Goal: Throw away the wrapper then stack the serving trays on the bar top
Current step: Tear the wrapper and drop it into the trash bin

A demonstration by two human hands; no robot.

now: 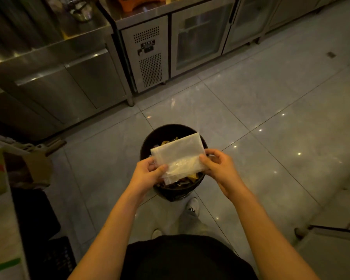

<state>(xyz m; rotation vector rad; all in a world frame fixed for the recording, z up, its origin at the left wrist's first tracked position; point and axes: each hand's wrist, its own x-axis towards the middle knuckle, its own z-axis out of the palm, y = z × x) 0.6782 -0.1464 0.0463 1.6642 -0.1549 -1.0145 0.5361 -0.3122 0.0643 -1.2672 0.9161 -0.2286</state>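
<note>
Grey floor tiles point(251, 110) surround the black bin point(148, 138); left hand point(148, 174) and right hand point(220, 168) both pinch the clear wrapper point(180, 156) above it

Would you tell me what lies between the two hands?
In the head view, only the clear plastic wrapper, pinched by the left hand and right hand above the bin.

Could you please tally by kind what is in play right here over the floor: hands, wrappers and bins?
Hands: 2, left hand and right hand, both gripping the wrapper.
Clear crinkled plastic wrappers: 1, held above the bin.
Round black waste bins: 1, already holding rubbish.
Total: 4
</note>
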